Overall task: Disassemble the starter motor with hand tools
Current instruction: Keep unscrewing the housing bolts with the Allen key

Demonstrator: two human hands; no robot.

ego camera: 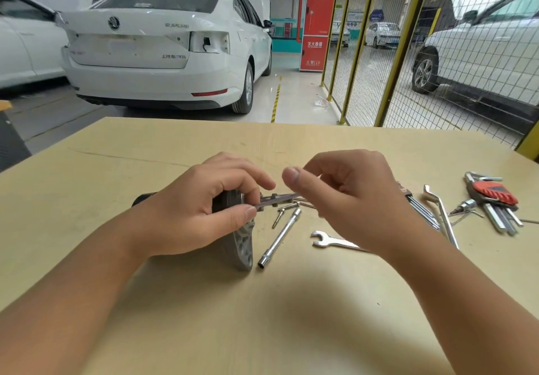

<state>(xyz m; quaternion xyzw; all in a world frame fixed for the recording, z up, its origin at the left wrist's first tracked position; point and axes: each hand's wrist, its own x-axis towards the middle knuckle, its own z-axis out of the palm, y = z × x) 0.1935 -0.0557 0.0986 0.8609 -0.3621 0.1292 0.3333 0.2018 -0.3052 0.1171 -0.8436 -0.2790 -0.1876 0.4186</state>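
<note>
The starter motor [233,228] sits just left of centre in the frame, lying on the table [116,170] with its ribbed end plate facing right. Your left hand [198,208] is wrapped over the top of it, with the thumb and forefinger pinching the near end of a long thin bolt [277,199].

That bolt is what matters here. Its long axis runs roughly left to right, sticking out of the motor face toward your right hand [350,196]. The right hand is just beside the bolt's far end, fingers curled in, and it looks like they're closing on the tip. I can't tell for sure because the hand covers it.

So my guess is the next move is a straight pull to the right, along the bolt's own line, while the left hand keeps the motor from sliding.

The socket wrench [280,239] and open-end spanner [332,240] lie right below your hands, and the hex key set [493,199] is at the right edge.
</note>
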